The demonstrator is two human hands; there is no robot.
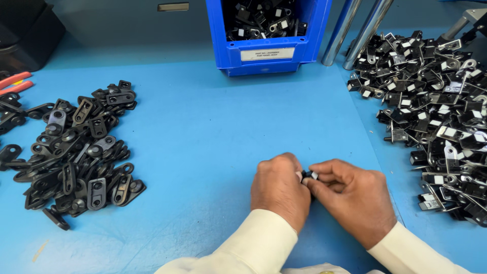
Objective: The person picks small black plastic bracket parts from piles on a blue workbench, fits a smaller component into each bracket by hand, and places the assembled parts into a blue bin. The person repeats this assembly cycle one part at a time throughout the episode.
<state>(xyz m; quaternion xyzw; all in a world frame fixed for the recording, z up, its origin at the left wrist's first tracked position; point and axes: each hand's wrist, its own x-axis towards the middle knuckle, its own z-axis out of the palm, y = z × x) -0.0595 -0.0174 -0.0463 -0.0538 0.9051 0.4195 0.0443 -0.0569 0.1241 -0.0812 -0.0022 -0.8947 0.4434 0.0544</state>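
My left hand (279, 186) and my right hand (350, 195) meet over the blue table (203, 132) near its front edge. Between their fingertips they pinch one small black part with a white patch (307, 175); most of it is hidden by the fingers. Both wrists wear cream sleeves. To the left lies a pile of flat black plates with holes (76, 152). On the right, a bigger heap of black clips with white patches (436, 111) reaches close to my right hand.
A blue bin (269, 53) with more black parts stands at the back centre. Two shiny metal rods (355, 30) rise beside it. Red-handled pliers (15, 83) lie at the far left, with a black box (25, 30) behind them.
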